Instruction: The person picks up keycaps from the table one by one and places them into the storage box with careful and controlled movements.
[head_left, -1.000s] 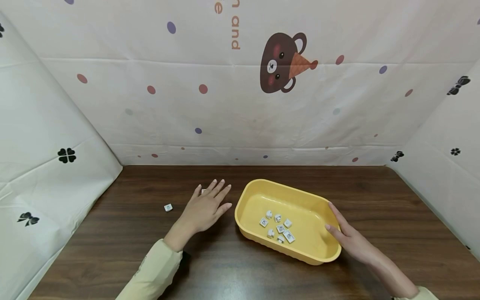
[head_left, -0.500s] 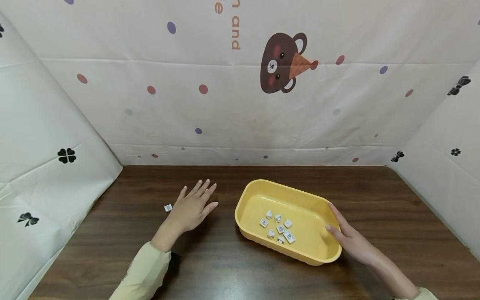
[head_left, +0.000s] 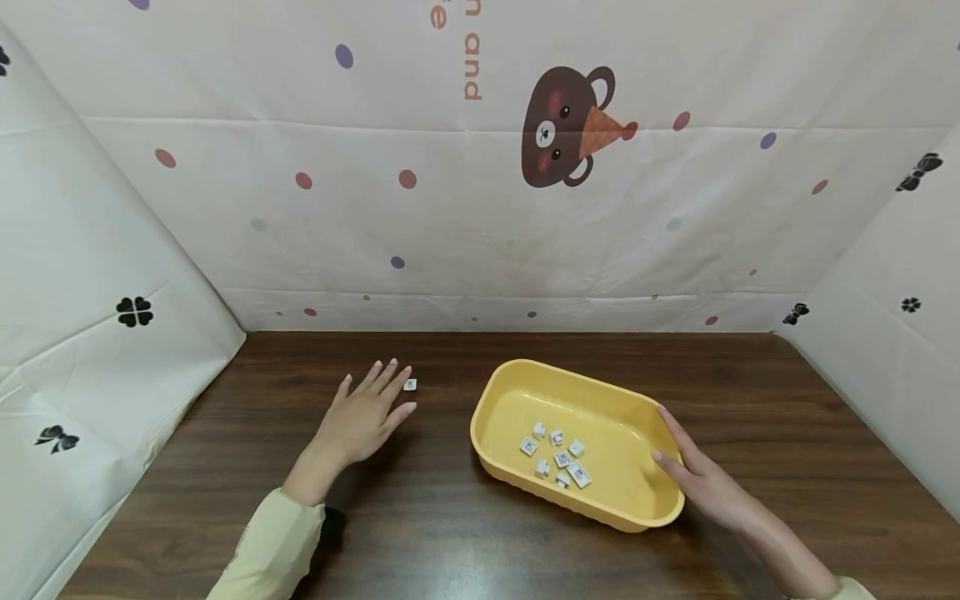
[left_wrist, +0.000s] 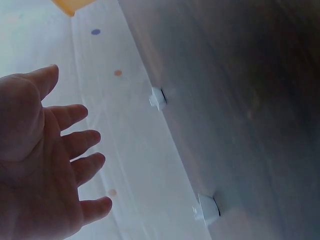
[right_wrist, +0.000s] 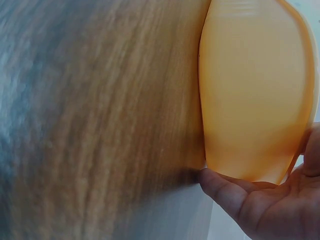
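My left hand (head_left: 358,421) is spread with its fingers straight, over the left part of the table, and holds nothing. Just beyond its index fingertip lies a small white keycap (head_left: 410,384). Two keycaps (left_wrist: 208,209) show upside down on the table in the left wrist view; in the head view the hand hides one of them. At the right end of a yellow plastic tub (head_left: 577,381), my right hand (head_left: 705,479) grips the rim, thumb over the inner side. Several white keycaps (head_left: 562,459) lie scattered inside the tub, some with stems up.
The dark wooden table (head_left: 450,542) is walled by a white printed cloth (head_left: 465,225) at the back and both sides. The tub stands on the table right of centre, slightly turned.
My left hand has moved left across the table, uncovering one keycap by its fingertips and covering the one farther left. The right hand and the tub have stayed in place.
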